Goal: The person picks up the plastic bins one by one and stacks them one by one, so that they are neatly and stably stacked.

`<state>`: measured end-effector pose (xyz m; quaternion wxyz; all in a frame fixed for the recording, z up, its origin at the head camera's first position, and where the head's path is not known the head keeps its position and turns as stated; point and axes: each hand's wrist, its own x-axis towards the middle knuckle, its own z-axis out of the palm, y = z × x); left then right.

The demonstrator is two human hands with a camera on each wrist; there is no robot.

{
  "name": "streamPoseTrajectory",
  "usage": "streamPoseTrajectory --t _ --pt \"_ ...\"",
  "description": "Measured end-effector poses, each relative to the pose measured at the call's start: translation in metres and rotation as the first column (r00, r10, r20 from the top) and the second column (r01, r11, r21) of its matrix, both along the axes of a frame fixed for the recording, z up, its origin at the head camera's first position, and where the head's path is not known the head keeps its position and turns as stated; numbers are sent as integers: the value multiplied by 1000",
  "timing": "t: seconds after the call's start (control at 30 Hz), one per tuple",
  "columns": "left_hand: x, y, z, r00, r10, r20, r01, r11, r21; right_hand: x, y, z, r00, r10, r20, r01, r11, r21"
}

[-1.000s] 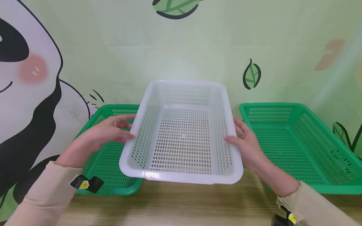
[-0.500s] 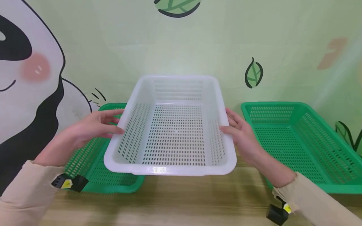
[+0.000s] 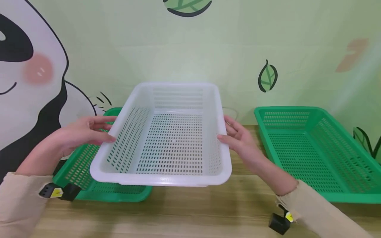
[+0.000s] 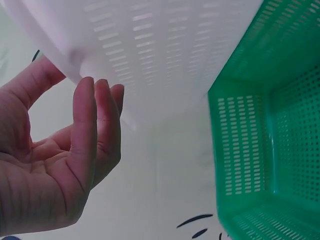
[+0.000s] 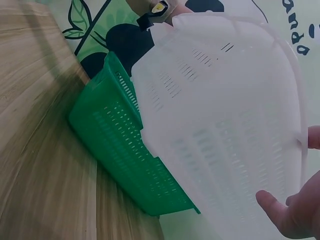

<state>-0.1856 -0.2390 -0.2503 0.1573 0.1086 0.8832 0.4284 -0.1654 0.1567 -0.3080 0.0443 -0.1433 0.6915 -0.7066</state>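
A white perforated plastic basket is held up in front of the person, tilted so that its inside shows; nothing lies in it. My left hand grips its left rim, thumb on top and fingers beneath. On the opposite side my right hand pinches the right rim the same way. Seen in the left wrist view, the fingers of the left hand curl under the white rim. The left green basket is below and behind the white one, partly hidden by it.
A second green basket stands on the right of the wooden table. Behind the table hangs a pale green cloth printed with a panda and leaves. Both sleeves carry small black cameras.
Both hands have carried the white basket leftward, so it now overlaps more of the left green basket. More table shows between it and the right green basket.
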Motion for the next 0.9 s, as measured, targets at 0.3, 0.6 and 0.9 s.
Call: streamPoseTrajectory --t 0.3,0.6,0.9 --pt "-5 -24 0 1000 1 -1 -1 1000 -29 -4 -20 -1 999 44 -30 -45 999 -25" --pt "1 -34 3 999 44 -18 -45 997 -70 -1 -33 -4 998 62 6 -62 995 -75" --pt "6 -43 3 997 50 -67 -58 991 -122 3 -46 -10 996 90 -18 -91 991 -98"
